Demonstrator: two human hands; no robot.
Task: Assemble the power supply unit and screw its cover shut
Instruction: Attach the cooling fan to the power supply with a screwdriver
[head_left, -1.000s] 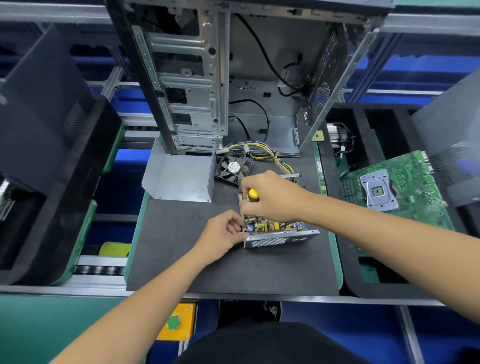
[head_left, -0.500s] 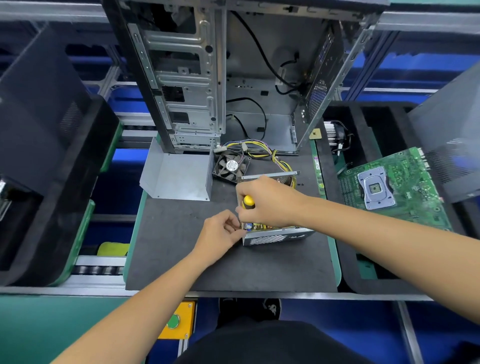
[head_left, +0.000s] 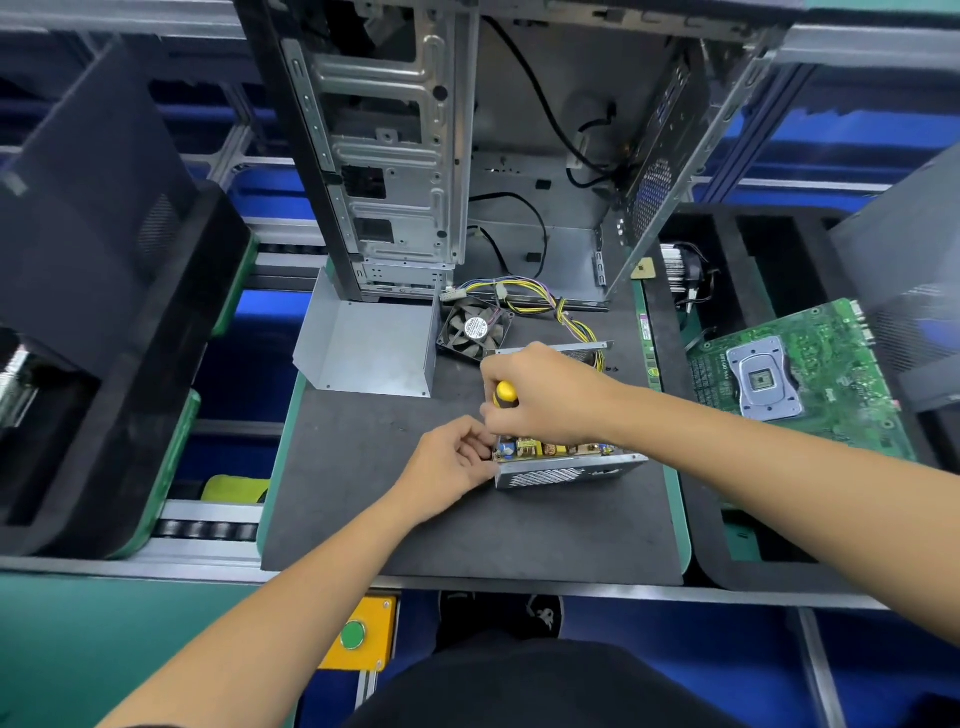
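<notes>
Both hands have stayed at the power supply unit (head_left: 563, 460) since the earlier frame, with the right fist only slightly shifted over its left end. Right hand (head_left: 545, 397) is curled round the yellow-handled screwdriver (head_left: 505, 394), held upright over the unit's open top, where the circuit board (head_left: 550, 448) shows; the tip is hidden behind the fingers. Left hand (head_left: 448, 467) has its fingers bent in against the unit's left corner, touching the casing; whether it pinches a screw there I cannot tell. The unit lies on the dark worktop (head_left: 374, 499), its perforated side facing the person. At 10 o'clock from it lies the bent grey metal cover (head_left: 369, 345), well apart. At 12 o'clock a small black cooling fan (head_left: 474, 330) rests just beside the yellow wire bundle (head_left: 563, 312) that runs from the unit. Beyond those stands the open computer case (head_left: 498, 156). At 3 o'clock a green motherboard (head_left: 821, 379) lies in a black foam tray (head_left: 727, 566).
</notes>
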